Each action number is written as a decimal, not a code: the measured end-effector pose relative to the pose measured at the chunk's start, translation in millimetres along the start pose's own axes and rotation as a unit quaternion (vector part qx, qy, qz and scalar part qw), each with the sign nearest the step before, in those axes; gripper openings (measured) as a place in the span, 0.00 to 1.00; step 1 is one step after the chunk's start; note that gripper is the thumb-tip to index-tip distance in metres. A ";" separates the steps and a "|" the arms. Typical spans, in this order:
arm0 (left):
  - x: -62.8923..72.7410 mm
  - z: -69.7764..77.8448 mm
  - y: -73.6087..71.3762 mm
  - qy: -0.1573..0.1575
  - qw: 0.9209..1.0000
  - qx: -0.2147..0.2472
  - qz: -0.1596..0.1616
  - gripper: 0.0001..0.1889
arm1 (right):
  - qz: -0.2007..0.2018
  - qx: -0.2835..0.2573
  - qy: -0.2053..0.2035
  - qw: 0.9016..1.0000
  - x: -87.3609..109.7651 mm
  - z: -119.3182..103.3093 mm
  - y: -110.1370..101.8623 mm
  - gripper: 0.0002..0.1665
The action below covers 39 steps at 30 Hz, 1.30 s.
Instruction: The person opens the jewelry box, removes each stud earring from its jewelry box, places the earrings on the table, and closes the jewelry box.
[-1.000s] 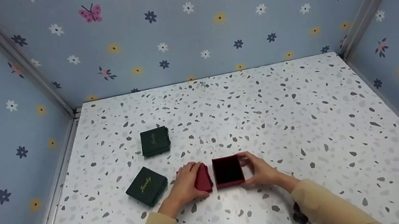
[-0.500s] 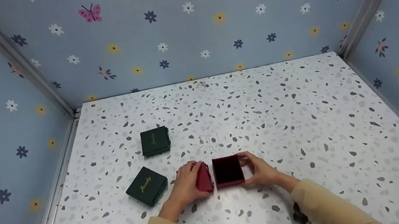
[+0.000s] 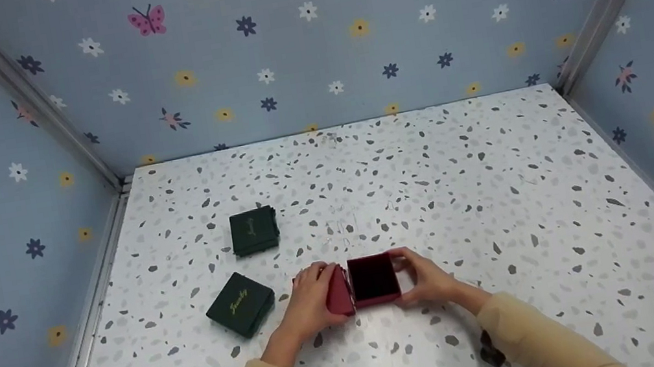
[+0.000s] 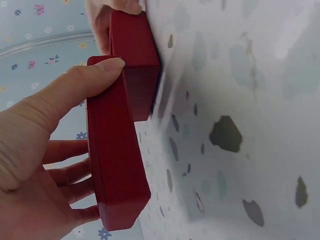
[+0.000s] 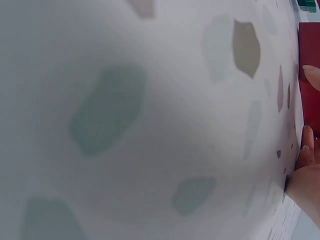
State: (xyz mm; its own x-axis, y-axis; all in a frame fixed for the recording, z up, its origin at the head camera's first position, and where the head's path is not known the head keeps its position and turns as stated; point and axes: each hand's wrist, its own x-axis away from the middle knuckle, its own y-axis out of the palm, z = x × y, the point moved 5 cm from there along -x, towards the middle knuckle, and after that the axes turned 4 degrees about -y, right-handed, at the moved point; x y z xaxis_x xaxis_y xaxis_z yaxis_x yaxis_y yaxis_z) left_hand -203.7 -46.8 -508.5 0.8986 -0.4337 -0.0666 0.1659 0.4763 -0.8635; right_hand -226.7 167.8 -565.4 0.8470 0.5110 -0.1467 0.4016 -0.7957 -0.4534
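Pinched in my left hand is a red jewelry box lid, tilted, its right edge right at the red box base. The left wrist view shows the thumb on the lid's near edge and the other fingers behind it. My right hand grips the right side of the base, thumb at the front and fingers at the back. The base lies on the table with its dark lined inside facing up. Part of the lid is hidden under my left hand.
Two dark green jewelry boxes lie to the left on the speckled white table: one farther back, the other turned at an angle beside my left hand. Blue flowered walls enclose the back and sides.
My left hand has moved slightly right with the red lid, tilting it and narrowing the gap to the base. My right hand and the base have stayed in place.
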 end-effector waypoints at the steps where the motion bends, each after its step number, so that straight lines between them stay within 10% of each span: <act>1: -0.1 1.7 -0.4 0.002 1.000 0.000 0.001 0.46 | 0.001 0.003 -0.011 1.000 0.2 0.9 0.0 0.51; 29: -35.9 33.6 15.1 0.032 0.999 0.039 -0.010 0.47 | -0.006 0.036 0.013 0.999 -1.1 2.1 -0.3 0.50; 39: -47.8 37.0 24.2 0.029 0.999 0.029 -0.023 0.46 | -0.010 0.006 0.001 1.000 0.4 -40.5 -4.2 0.47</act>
State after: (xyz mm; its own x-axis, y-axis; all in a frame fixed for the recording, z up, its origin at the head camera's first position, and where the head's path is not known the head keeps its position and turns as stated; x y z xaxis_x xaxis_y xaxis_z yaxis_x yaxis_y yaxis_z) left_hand -227.6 13.9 -507.7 0.8647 -0.4990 -0.0570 0.2323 0.4979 -0.8355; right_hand -213.9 158.2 -527.9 0.8395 0.5262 -0.1354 0.4142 -0.7811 -0.4672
